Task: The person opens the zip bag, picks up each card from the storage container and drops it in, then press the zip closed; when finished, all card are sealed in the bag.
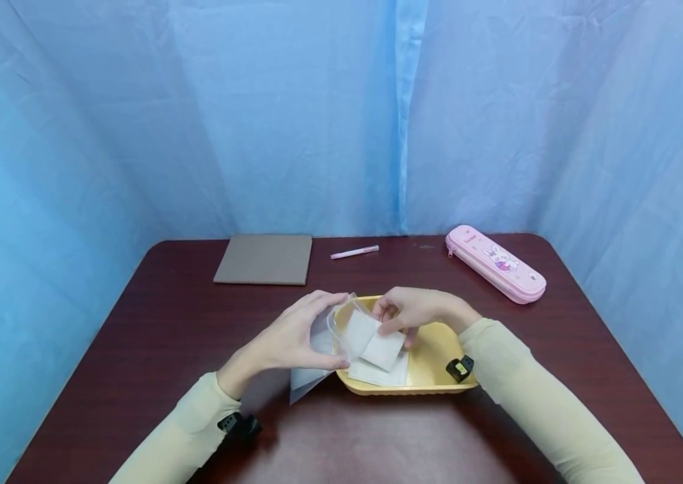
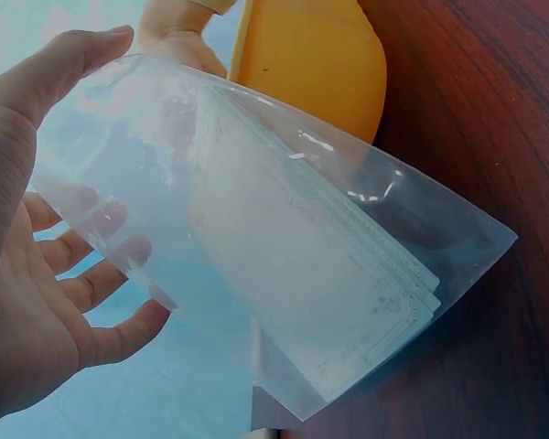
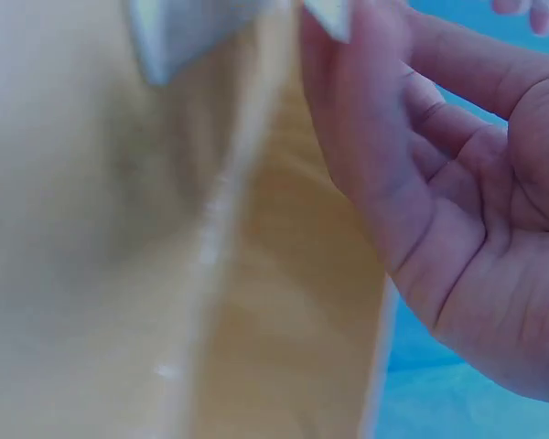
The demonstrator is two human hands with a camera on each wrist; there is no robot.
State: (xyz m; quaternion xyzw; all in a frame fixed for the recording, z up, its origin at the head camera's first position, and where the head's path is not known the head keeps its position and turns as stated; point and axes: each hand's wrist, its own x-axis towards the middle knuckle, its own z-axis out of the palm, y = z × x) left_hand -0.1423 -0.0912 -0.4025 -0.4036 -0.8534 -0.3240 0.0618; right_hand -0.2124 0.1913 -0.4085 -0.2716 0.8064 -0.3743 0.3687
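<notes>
My left hand holds a clear plastic bag by its mouth, thumb on one side and fingers on the other. Inside the bag, several pale cards with a patterned border show in the left wrist view. Just right of the bag's mouth, my right hand pinches a white card over a yellow tray. More white cards lie below it at the tray's left side. The right wrist view is blurred, with fingertips at the card's corner.
A flat grey-brown board or notebook lies at the back left of the dark red table. Beside it is a pink and white pen. At the back right sits a pink pencil case with a rabbit print. Blue curtains surround the table.
</notes>
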